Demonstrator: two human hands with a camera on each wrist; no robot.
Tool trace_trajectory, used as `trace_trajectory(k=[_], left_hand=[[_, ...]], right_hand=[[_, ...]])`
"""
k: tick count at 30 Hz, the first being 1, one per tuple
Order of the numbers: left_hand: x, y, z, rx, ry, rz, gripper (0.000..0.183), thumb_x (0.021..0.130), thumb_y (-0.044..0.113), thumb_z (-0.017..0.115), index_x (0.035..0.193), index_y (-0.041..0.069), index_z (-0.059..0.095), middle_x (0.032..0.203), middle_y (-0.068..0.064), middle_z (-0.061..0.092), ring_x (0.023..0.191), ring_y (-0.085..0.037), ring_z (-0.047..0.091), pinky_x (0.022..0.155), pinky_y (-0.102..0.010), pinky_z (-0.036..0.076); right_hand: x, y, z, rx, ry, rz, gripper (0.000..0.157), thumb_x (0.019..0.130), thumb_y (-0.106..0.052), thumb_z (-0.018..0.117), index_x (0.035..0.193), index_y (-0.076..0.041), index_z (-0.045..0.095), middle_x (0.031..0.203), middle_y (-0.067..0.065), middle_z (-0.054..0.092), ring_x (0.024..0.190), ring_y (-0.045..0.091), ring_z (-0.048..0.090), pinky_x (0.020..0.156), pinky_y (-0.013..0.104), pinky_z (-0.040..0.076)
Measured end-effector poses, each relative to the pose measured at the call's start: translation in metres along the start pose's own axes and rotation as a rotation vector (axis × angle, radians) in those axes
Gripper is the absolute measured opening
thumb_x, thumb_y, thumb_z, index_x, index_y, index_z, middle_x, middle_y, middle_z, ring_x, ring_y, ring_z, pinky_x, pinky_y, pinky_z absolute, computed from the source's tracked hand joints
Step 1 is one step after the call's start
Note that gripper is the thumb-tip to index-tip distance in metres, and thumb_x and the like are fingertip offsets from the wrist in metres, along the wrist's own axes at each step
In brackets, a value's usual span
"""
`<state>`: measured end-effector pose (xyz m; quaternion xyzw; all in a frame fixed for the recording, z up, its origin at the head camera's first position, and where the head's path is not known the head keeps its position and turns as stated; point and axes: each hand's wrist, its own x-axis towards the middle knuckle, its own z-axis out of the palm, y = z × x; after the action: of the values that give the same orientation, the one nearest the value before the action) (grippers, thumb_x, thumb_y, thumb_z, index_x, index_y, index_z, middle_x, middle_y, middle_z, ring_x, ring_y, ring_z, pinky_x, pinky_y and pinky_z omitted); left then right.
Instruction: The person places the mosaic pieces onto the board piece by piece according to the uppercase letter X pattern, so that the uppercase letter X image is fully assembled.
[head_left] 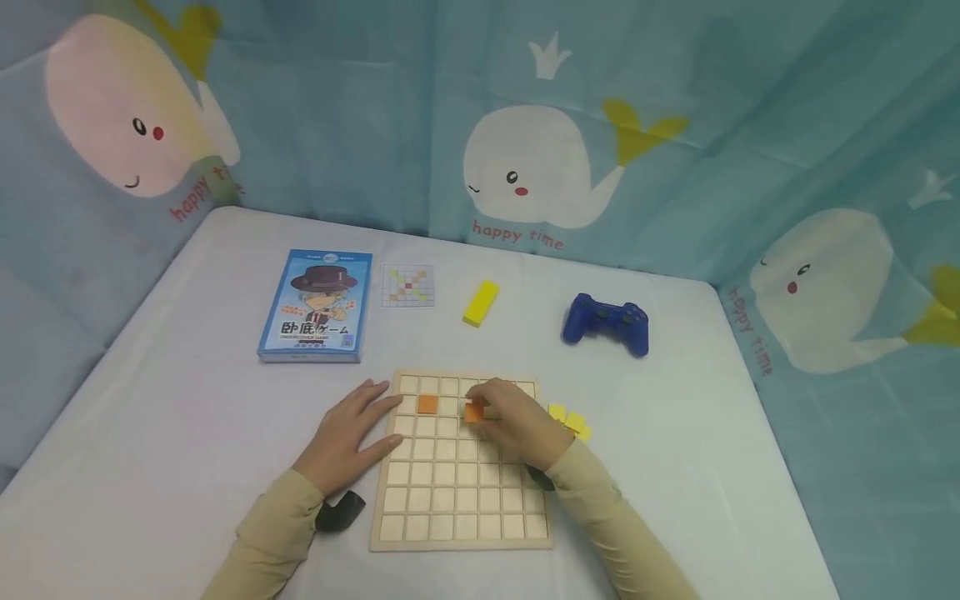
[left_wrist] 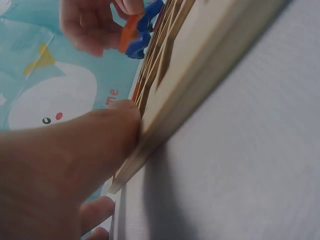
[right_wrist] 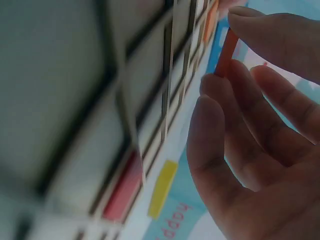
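Observation:
A wooden grid board (head_left: 387,492) lies on the white table, with an orange square tile (head_left: 427,404) in one of its upper left cells. Above the board my right hand (head_left: 525,425) pinches another orange tile (right_wrist: 227,52) between thumb and fingers, tilted up off the cells in the right wrist view. A red tile (right_wrist: 122,189) sits in a board cell there; in the head view it cannot be made out. My left hand (head_left: 348,442) rests at the board's left edge, fingers spread, thumb and fingertips touching the frame.
Several yellow tiles (head_left: 575,422) lie just right of the board, partly behind my right hand. Behind it are a blue boxed game (head_left: 315,304), a card with a coloured grid (head_left: 408,286), a yellow block (head_left: 481,303) and a blue game controller (head_left: 606,323). A whale-print curtain (head_left: 360,125) borders the table.

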<state>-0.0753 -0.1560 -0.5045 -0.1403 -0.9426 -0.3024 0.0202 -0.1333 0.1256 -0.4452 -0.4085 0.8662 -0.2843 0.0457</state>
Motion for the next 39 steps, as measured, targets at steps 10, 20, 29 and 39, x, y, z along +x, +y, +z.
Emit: trace_trajectory(k=[10,20,29,39], left_hand=[[0.001,0.002,0.002,0.010,-0.010,-0.018,0.057,0.088,0.042,0.065,0.139,0.019,0.051,0.150,-0.008,0.038,0.143,-0.033,0.026,0.111,-0.059,0.026],[0.001,0.003,0.000,0.014,-0.008,-0.008,0.057,0.088,0.040,0.066,0.138,0.017,0.051,0.150,-0.009,0.039,0.142,-0.034,0.027,0.111,-0.060,0.026],[-0.002,0.001,0.002,0.020,0.005,-0.003,0.057,0.088,0.040,0.066,0.137,0.017,0.052,0.149,-0.010,0.040,0.142,-0.034,0.028,0.110,-0.061,0.028],[-0.001,0.001,0.000,0.019,0.000,-0.003,0.057,0.088,0.039,0.067,0.137,0.016,0.052,0.149,-0.010,0.040,0.141,-0.034,0.028,0.110,-0.061,0.028]], right_hand=[[0.011,-0.008,0.022,-0.052,-0.099,0.066,0.036,0.088,-0.016,0.070,0.121,-0.010,0.057,0.113,0.001,0.064,0.105,0.014,0.059,0.093,0.028,0.050],[0.015,-0.005,0.025,-0.038,-0.124,0.019,0.032,0.087,-0.014,0.071,0.118,-0.012,0.061,0.115,-0.001,0.064,0.105,0.013,0.058,0.094,0.027,0.049],[0.017,-0.005,0.028,-0.090,-0.117,0.054,0.030,0.087,-0.023,0.071,0.113,-0.012,0.062,0.110,-0.002,0.061,0.094,0.011,0.058,0.086,0.024,0.051],[0.015,-0.006,0.027,-0.112,-0.133,0.055,0.034,0.088,-0.028,0.070,0.115,-0.011,0.061,0.113,0.000,0.058,0.095,0.010,0.058,0.085,0.023,0.052]])
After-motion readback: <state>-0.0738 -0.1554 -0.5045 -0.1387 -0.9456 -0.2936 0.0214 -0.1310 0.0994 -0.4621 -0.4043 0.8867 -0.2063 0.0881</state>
